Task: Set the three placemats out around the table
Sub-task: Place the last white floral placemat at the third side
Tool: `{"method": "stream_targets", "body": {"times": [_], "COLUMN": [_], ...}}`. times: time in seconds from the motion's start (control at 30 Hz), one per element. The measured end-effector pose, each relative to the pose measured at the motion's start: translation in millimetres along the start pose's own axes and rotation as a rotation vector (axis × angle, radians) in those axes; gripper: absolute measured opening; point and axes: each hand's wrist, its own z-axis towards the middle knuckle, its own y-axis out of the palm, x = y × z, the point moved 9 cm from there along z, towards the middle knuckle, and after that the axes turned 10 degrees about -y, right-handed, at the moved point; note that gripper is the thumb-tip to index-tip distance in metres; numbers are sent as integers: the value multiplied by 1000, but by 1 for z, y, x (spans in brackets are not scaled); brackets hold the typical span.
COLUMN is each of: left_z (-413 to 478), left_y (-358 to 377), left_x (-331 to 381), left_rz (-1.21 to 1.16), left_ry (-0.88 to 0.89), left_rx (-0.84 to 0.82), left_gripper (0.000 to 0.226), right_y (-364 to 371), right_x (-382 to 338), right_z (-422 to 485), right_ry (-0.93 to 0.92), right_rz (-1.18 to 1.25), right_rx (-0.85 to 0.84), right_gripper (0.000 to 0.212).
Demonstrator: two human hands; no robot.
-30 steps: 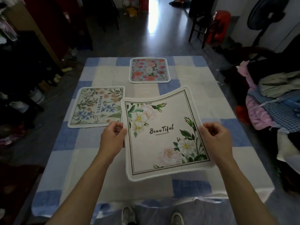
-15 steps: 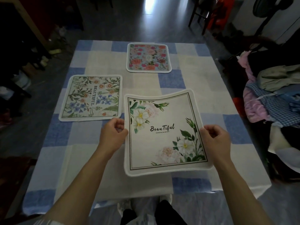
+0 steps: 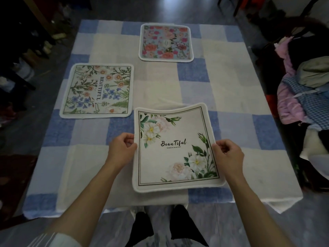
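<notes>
A white placemat with white roses and the word "BeauTiful" [image 3: 175, 148] sits low over the near edge of the table, its far edge curling up. My left hand [image 3: 122, 148] pinches its left edge and my right hand [image 3: 228, 154] pinches its right edge. A wildflower placemat reading "BEAUTIFUL" [image 3: 97, 90] lies flat at the table's left side. A pink and red floral placemat [image 3: 165, 42] lies flat at the far side, centre.
The table wears a blue and white checked cloth [image 3: 231, 97]. A heap of clothes [image 3: 306, 90] is piled just off the right edge. Dark furniture and clutter [image 3: 21, 56] stand along the left. My legs show below the near edge.
The rose placemat has come down toward the near edge of the table, still held by both hands. My view has tilted lower and closer over the table.
</notes>
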Motion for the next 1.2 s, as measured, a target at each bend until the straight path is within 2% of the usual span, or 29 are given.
{"method": "stream_targets", "body": {"times": [0.27,0.77,0.93,1.03,1.2], "left_z": [7,16,24,25,24], "left_y": [15,14,13,18,25], "left_x": [-21,-26,-24,-22,-22], "left_rz": [94,161,181,193,227], "left_ry": [17,54,65,58,41], "left_rx": [38,76,91,79,92], "left_gripper": [20,24,31,31,21], "right_y": [19,21,25,36,44], "right_x": [30,36,37,39,37], "right_z": [-12,-13,-1,4,2], "right_ry": [58,60,35,44,22], "right_rz": [-27,-68,-153,-234,-280], "right_rx": [-17,0,-33,-121,-144], "right_gripper": [5,5,23,30,14]}}
